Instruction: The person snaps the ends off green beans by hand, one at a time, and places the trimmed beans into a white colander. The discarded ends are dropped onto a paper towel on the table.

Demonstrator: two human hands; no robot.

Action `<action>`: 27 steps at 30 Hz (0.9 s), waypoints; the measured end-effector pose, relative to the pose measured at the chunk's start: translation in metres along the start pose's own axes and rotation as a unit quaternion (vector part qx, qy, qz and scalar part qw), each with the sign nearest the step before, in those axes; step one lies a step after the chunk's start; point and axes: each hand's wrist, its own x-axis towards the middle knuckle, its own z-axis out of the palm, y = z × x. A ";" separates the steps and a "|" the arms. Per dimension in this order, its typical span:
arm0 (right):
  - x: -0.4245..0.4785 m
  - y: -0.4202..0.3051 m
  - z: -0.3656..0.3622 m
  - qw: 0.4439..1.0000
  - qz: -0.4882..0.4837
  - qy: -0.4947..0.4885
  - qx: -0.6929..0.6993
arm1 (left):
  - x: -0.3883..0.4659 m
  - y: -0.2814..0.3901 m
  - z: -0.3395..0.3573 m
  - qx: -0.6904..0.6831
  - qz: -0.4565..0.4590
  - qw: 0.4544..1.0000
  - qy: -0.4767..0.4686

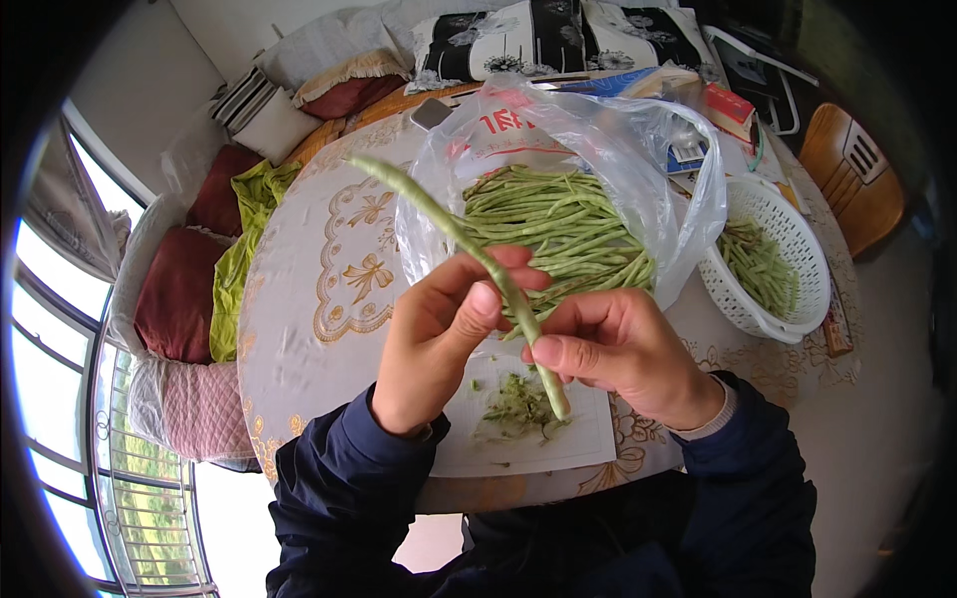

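Note:
One long green bean [448, 224] is held slantwise between both hands, its lower tip pointing towards me. My left hand [452, 329] grips its middle between thumb and fingers. Nearer the lower end, my right hand [620, 351] pinches it between thumb and forefinger. Behind the hands, many whole green beans [553, 217] lie in an open clear plastic bag [680, 232] with red print. Below the hands, a small heap of green bean trimmings [519, 407] rests on a white sheet of paper [591, 441]. At the right stands a white perforated plastic basket [811, 254] holding short bean pieces [759, 269].
A patterned cloth covers the round table [288, 299]. Behind the bag are a dark flat device [431, 113] and a red box [729, 108]. A wooden chair [852, 176] stands at the right. Cushions [176, 295] and a yellow-green garment [243, 261] lie on the sofa at the left.

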 end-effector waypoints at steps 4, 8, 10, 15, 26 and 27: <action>0.002 -0.003 -0.004 0.999 0.048 -0.010 0.015 | 0.000 -0.003 -0.008 -0.039 -0.016 0.999 -0.018; 0.005 0.005 -0.009 0.997 0.035 0.027 0.066 | -0.001 -0.007 -0.006 -0.006 0.033 0.998 0.048; 0.008 0.006 -0.013 0.993 0.017 0.059 0.104 | -0.003 -0.006 -0.003 0.035 0.061 0.995 0.077; 0.012 0.012 -0.020 0.964 -0.078 0.210 0.142 | -0.008 -0.005 0.002 0.073 0.161 0.977 0.116; 0.003 0.000 -0.006 0.996 0.068 -0.025 0.058 | -0.005 -0.002 -0.002 0.092 -0.007 0.996 -0.008; 0.003 -0.001 -0.004 0.998 0.049 -0.019 0.023 | -0.005 -0.002 0.000 0.101 -0.006 0.995 -0.002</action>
